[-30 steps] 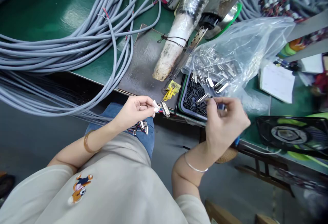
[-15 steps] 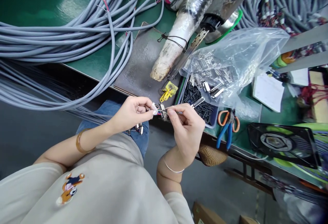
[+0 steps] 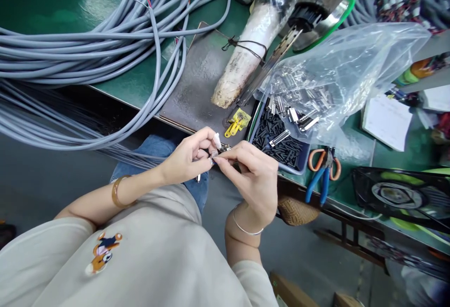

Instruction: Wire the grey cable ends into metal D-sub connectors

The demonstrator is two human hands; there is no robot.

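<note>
My left hand (image 3: 190,156) is closed in a pinch, a white wrap on one fingertip, around thin wires that its fingers mostly hide. Just past the fingertips shows part of a metal multi-pin connector (image 3: 225,147). My right hand (image 3: 255,175) pinches thumb against forefinger right at the left fingertips; what lies in that pinch is too small to make out. More small metal connectors (image 3: 198,177) hang below my left hand, over my lap. Close beyond the hands, a bin (image 3: 299,172) contains black sleeves (image 3: 270,131) and a loose metal connector (image 3: 280,138).
Yellow pieces (image 3: 237,123) lie on a dark plate (image 3: 193,79), below a white wrapped tube (image 3: 239,63). Grey cables (image 3: 87,56) cover the bench's left. Rightward are a plastic bag (image 3: 358,72) of connectors, pliers (image 3: 321,175), a paper pad (image 3: 386,122) and a black fan (image 3: 397,194).
My right fingertips have moved left and down from the connector to meet my left fingertips. The connector and coloured wires are now mostly covered. The view has shifted slightly left.
</note>
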